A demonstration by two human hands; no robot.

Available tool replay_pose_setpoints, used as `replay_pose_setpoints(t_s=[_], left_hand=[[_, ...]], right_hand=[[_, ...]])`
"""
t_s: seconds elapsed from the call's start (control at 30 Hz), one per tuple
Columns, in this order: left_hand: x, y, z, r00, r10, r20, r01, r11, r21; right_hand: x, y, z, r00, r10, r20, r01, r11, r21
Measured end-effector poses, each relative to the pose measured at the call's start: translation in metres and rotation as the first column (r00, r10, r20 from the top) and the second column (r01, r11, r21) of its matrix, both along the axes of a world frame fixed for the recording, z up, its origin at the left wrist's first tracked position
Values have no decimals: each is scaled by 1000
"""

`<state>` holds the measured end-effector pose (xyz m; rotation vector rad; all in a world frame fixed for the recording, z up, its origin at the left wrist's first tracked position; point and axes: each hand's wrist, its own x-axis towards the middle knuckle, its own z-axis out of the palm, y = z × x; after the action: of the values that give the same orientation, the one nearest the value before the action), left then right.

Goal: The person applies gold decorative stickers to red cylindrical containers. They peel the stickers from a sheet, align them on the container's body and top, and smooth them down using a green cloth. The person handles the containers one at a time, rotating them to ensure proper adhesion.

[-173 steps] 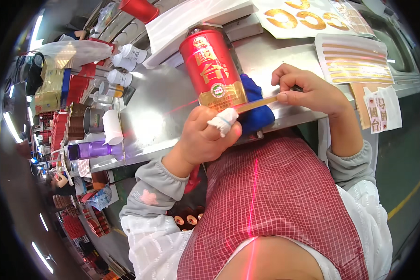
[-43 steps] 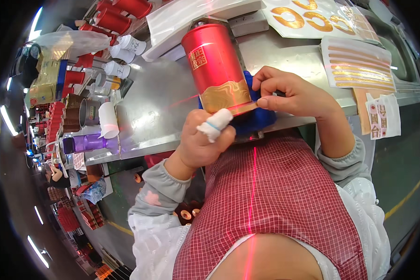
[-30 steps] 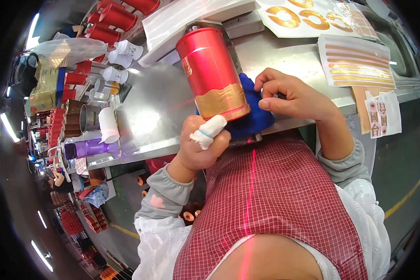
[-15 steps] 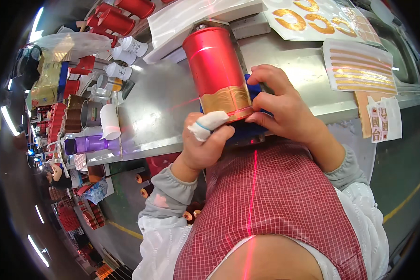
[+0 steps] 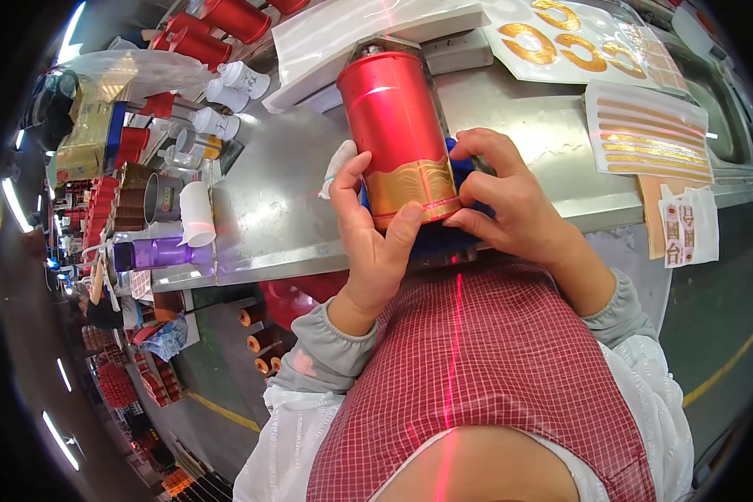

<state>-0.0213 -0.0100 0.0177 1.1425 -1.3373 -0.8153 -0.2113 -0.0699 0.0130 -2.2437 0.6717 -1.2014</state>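
A shiny red canister (image 5: 391, 113) lies on its side in a dark holder, its near end toward me. Around that end runs a gold patterned band (image 5: 410, 184) with a thin red rim. My left hand (image 5: 372, 243) grips the canister's left side, its thumb at the near edge and its fingers along the wall; one finger wears a white wrap (image 5: 338, 167). At the lower right edge my right hand (image 5: 510, 197) is closed on the canister with curled fingers, its thumb touching the rim. Blue cloth (image 5: 439, 243) shows beneath and beside the canister.
Behind the canister lie long white boxes (image 5: 376, 33). To the right are a sheet of gold ring stickers (image 5: 527, 43), a sheet of gold strips (image 5: 651, 130) and a sink (image 5: 711, 100). A purple bottle (image 5: 161, 253), white roll (image 5: 197, 213) and white cups (image 5: 217, 124) stand left.
My left hand has opened out from a pinch at the near rim and moved its wrapped finger up to the canister's left side. My right hand stays at the lower right edge.
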Motion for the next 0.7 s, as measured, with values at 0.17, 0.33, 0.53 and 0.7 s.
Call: replay_pose_setpoints(t_s=[0.17, 0.33, 0.53, 0.7], left_hand=[[-3, 0, 4, 1000, 20, 24, -20, 1000, 14], [-3, 0, 2, 997, -1, -82, 1, 1000, 4], [12, 4, -4, 972, -100, 212, 102, 995, 4], [12, 3, -3, 981, -114, 155, 113, 993, 17]], right_hand=[[1, 0, 0, 1000, 6, 6, -6, 1000, 14], [0, 1, -1, 1000, 0, 2, 0, 1000, 25], [0, 2, -1, 1000, 3, 19, -4, 999, 50], [0, 2, -2, 1000, 13, 15, -14, 996, 84]])
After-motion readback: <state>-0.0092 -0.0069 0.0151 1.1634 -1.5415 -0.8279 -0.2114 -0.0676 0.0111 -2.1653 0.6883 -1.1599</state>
